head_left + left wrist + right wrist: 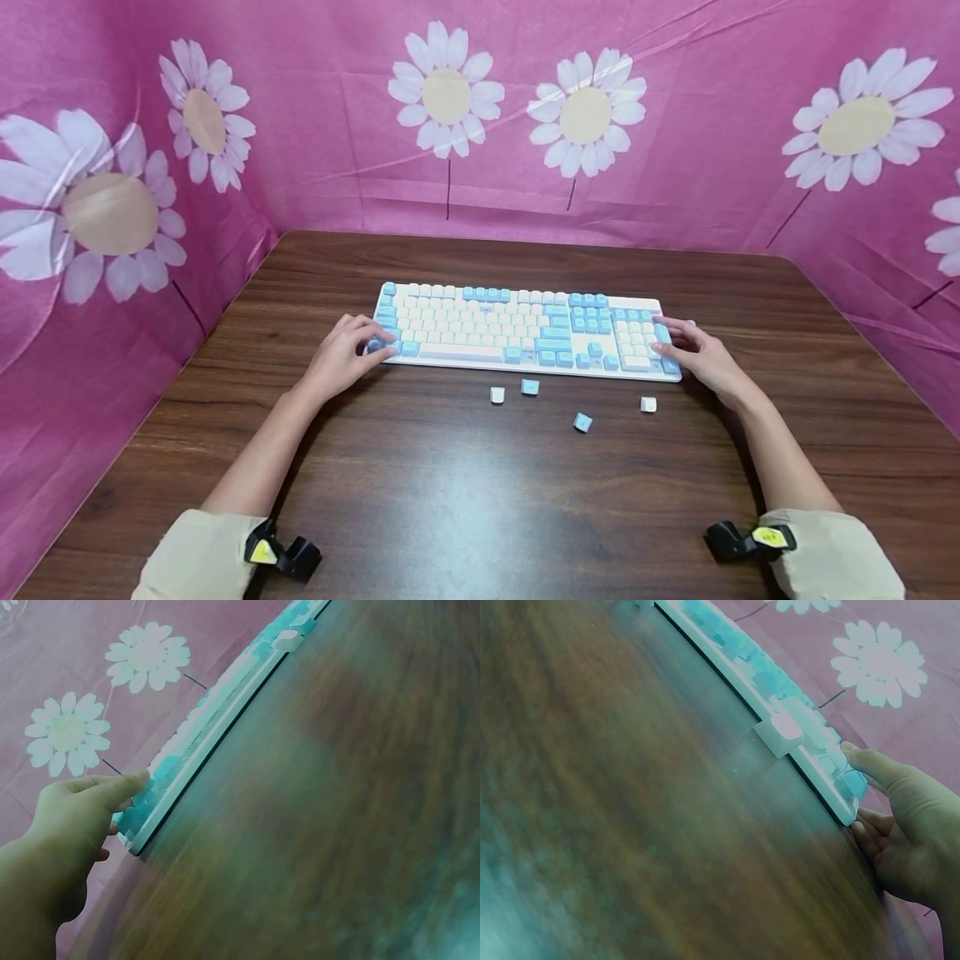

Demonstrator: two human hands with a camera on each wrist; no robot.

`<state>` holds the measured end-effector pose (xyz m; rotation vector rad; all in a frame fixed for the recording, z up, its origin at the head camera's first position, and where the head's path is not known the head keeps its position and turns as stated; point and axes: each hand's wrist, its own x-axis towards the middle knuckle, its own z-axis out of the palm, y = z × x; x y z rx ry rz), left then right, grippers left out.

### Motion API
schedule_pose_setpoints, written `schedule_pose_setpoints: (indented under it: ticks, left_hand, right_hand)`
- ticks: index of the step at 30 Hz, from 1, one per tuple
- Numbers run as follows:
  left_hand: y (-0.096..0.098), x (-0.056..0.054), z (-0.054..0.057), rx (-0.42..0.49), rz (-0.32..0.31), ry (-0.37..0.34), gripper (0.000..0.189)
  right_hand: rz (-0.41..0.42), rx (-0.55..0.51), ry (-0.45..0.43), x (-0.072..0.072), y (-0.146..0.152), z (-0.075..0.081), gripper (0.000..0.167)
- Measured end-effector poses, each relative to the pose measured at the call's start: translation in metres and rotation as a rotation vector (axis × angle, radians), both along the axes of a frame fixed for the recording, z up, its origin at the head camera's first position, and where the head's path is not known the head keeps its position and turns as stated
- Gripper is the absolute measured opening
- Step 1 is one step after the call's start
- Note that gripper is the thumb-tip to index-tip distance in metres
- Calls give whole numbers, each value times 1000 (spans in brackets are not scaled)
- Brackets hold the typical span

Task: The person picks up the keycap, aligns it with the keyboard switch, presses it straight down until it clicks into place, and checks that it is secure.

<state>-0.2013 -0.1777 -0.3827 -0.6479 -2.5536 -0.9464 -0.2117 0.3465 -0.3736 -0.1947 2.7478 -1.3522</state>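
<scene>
A white and light-blue keyboard (pixel 480 329) lies on the wooden table. At its left end, my left hand (pixel 348 350) grips the edge, thumb over the corner keys; the left wrist view shows the same hand (pixel 71 825) with its other fingers partly hidden behind the end. My right hand (pixel 705 358) grips the opposite end. In the right wrist view, that hand (pixel 911 817) has its thumb on top of the keys and fingers curled at the side. In front lie loose keycaps: a white one (pixel 497 396), two light-blue ones (pixel 530 387) (pixel 582 423) and another white one (pixel 648 405).
The brown wooden table (pixel 465 508) carries all of these things. Pink cloth (pixel 315 125) with white daisies hangs behind and along both sides of it. Each sleeved forearm wears a black strap mount, one at left (pixel 281 554) and one at right (pixel 750 540).
</scene>
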Motion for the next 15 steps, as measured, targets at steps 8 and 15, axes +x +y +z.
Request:
schedule_pose_setpoints:
  ticks: [8, 15]
  left_hand:
    - [2, -2, -3, 221, 60, -179, 16]
    - [1, -3, 1, 348, 62, -382, 26]
  right_hand:
    - [4, -3, 10, 0, 0, -1, 60]
    - [5, -11, 23, 0, 0, -1, 59]
